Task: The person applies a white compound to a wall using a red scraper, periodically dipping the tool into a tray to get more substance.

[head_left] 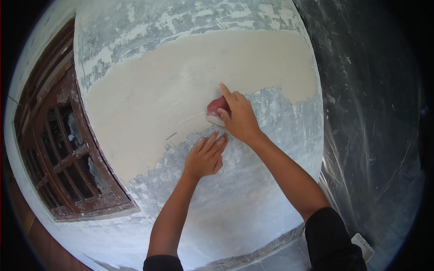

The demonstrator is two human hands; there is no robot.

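My right hand grips a red putty scraper, thumb across its near face and index finger stretched up past it. The scraper's pale lower edge lies against the wall, near the border of a cream putty layer. Below and left of it, my left hand rests on the grey wall surface, fingers extended and holding nothing. Whitish smears mark its fingertips. A few thin streaks and a short dark mark show in the putty left of the scraper.
A dark wooden window with panes is set in the wall on the left. Clear plastic sheeting hangs at the right. Grey floor tiles and a small pale block-like object are at the lower right.
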